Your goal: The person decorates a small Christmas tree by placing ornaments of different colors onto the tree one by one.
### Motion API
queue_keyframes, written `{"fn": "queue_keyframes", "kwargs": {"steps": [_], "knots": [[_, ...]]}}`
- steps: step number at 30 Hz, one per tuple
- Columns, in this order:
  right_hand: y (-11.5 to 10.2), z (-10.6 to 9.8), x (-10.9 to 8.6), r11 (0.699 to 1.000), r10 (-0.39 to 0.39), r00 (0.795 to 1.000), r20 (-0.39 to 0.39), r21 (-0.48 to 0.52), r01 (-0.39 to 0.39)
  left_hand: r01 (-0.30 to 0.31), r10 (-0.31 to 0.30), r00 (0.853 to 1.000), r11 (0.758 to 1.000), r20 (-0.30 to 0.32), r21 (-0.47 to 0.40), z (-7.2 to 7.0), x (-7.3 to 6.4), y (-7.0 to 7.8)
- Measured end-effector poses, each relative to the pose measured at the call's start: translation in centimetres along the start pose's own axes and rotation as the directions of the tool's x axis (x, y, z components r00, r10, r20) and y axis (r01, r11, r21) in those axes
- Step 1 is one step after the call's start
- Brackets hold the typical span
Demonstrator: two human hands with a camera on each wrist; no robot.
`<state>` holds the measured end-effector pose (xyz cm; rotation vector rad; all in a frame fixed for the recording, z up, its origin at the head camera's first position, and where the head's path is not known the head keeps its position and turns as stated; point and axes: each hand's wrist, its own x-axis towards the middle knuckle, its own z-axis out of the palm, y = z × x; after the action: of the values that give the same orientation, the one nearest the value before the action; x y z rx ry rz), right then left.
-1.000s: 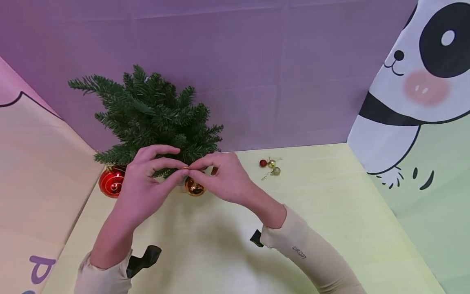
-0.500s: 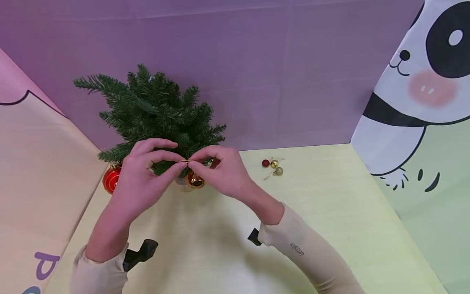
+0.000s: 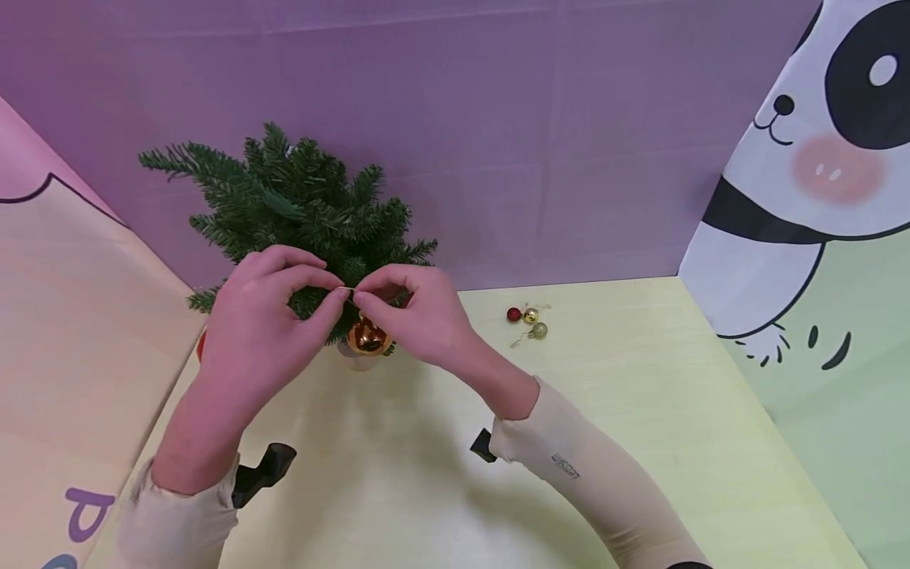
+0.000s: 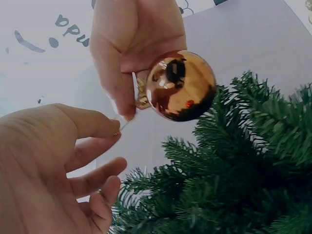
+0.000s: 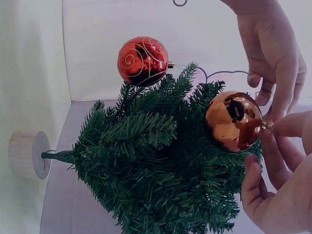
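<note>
– What are the hands holding?
– A string (image 3: 348, 288). The left hand (image 3: 259, 324) pinches one end between thumb and forefinger, and the right hand (image 3: 426, 316) pinches it on the other side, so a short bit shows between the fingertips.
– And their other fingers?
– On the left hand they are bent and spread apart, free of the string.
– Where is the copper ball (image 3: 369, 337)?
– Just below the right hand's fingertips, in front of the tree (image 3: 306, 205). Its cap (image 5: 267, 126) is right beside the fingers in the right wrist view.
– Does it touch the needles?
– I can't tell; it overlaps them in both wrist views.
– Is anything on the tree?
– A shiny red ball (image 5: 143, 61) with pale swirls hangs from a branch by a thread. In the head view the left hand hides most of it.
– What does the tree stand on?
– A round base (image 5: 27, 155), on the desk (image 3: 604, 395).
– Anything else there?
– Three tiny balls lie close together to the right of the tree: a dark red one (image 3: 514, 314), a shiny gold one (image 3: 531, 315) and a duller gold one (image 3: 540, 330).
</note>
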<state>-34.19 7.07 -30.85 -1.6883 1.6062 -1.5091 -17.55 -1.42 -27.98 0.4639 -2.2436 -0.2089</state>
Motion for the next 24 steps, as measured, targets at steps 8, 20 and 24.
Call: {"fn": "queue_keyframes", "kwargs": {"steps": [8, 20, 24], "knots": [[-0.2, 0.4, 1.2, 0.995, 0.022, 0.998, -0.053, -0.098, -0.027, 0.040, -0.046, 0.998, 0.990, 0.043, 0.133, -0.1, 0.8, 0.2], [0.7, 0.5, 2.5, 0.982, -0.031, 0.994, -0.101, -0.186, 0.012, 0.066, -0.069, 0.998, 0.973, 0.006, 0.222, 1.2, 1.0, 0.2], [1.0, 0.4, 2.9, 0.974, -0.035, 0.994, -0.105, -0.226, 0.010, 0.052, -0.047, 0.999, 0.965, -0.029, 0.257, 1.9, 0.9, -0.1]]}}
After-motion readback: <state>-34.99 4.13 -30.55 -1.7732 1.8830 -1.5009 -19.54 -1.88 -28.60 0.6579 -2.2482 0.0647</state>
